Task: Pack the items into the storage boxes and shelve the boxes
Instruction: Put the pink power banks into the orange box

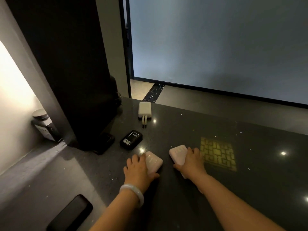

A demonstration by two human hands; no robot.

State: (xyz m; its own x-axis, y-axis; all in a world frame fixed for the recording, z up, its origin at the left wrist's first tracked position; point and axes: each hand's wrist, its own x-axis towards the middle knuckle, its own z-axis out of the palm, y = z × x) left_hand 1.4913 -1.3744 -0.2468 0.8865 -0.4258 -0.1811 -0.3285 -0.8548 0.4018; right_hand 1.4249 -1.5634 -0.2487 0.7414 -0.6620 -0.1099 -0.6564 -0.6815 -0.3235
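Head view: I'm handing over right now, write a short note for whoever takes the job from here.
Left hand: grips a pink power bank on the dark counter.
Right hand: grips a second pink power bank beside it.
Still lying on the counter: white power bank with its cable at the far edge, black power bank, another black one left of it.
Done: nothing visibly packed; no storage box in view.
Left: box all five, then shelve.

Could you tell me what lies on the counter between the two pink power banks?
Nothing: in the head view, only bare dark counter separates the left pink power bank from the right one.
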